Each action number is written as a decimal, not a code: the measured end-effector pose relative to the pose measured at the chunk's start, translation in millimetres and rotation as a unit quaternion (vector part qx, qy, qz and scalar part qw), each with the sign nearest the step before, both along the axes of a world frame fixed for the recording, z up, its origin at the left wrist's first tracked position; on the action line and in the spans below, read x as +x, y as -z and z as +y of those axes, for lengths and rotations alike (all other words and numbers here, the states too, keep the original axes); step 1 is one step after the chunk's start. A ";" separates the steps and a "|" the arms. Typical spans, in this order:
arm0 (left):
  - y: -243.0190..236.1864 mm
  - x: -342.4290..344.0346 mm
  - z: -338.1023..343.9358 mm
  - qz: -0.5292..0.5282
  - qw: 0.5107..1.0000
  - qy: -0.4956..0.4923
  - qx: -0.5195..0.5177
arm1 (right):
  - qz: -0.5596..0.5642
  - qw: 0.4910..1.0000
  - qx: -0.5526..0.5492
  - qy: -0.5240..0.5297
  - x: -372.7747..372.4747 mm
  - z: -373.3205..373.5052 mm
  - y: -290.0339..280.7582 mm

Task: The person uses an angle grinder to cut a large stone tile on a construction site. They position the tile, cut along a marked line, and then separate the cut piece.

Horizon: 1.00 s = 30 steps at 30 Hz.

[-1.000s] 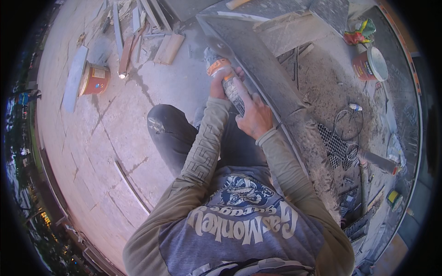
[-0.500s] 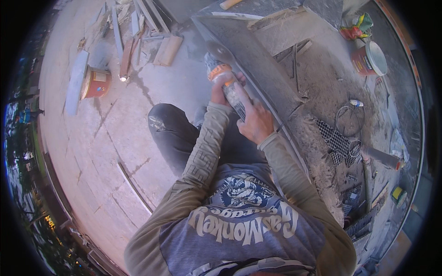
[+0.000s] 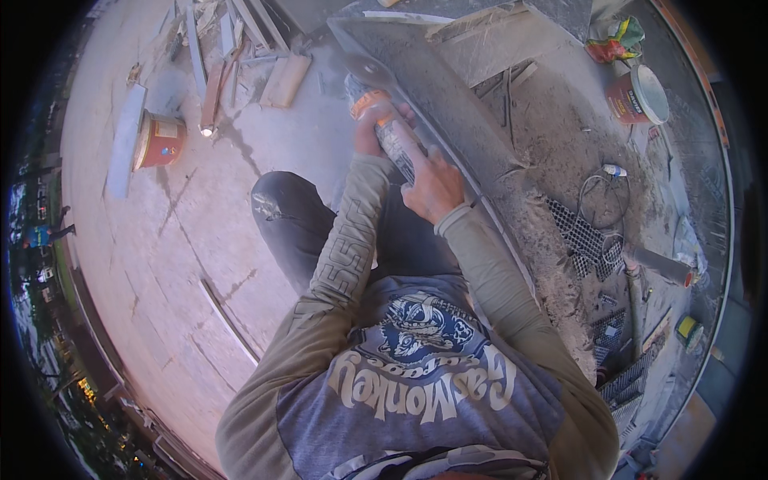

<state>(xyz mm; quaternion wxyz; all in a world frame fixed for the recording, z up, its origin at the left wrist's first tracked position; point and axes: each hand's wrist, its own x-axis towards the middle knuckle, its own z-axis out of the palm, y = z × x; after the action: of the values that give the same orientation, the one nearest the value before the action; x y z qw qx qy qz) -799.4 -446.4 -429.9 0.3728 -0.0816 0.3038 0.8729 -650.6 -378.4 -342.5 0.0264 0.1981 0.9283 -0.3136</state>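
Observation:
A dusty angle grinder (image 3: 395, 146) with an orange collar is held in both my hands. My left hand (image 3: 370, 134) wraps round its front part, near the collar. Farther back, my right hand (image 3: 434, 189) is closed round the grip end. The grinder's disc (image 3: 371, 72), blurred, sits at the edge of a long grey slab (image 3: 436, 80); I cannot tell whether it touches. Pale dust hangs about the disc. Below the tool, my bent knee (image 3: 290, 192) shows in dark, dusty trousers.
A reddish bucket (image 3: 160, 142) stands at left beside a pale board (image 3: 128, 144). Scrap planks (image 3: 286, 80) lie at the far left. Rubble at right holds another bucket (image 3: 628, 100), black mesh (image 3: 580, 236), a loop of cable (image 3: 596, 224) and a pipe (image 3: 668, 268).
Both hands and the grinder have shifted slightly left and up in the picture, with the disc still near the slab's edge. The surroundings have shifted a little too. The grip is unchanged.

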 end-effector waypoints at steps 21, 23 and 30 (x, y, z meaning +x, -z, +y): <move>-31.3 -11.4 -28.3 0.023 0.998 -0.046 0.035 | 0.078 0.995 -0.003 -0.062 -14.1 -9.5 -22.8; -38.5 -37.4 -26.5 0.036 0.997 -0.066 0.031 | 0.085 0.994 0.020 -0.066 -43.1 -8.4 -24.4; -16.4 -92.7 -19.4 0.000 0.998 -0.034 0.060 | 0.033 0.998 0.040 -0.027 -98.3 -12.5 -11.7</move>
<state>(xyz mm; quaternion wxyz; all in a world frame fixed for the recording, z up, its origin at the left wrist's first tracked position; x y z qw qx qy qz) -892.1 -465.8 -413.5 0.3469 -0.0690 0.2476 0.9020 -748.9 -390.9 -330.8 -0.0036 0.1638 0.9455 -0.2815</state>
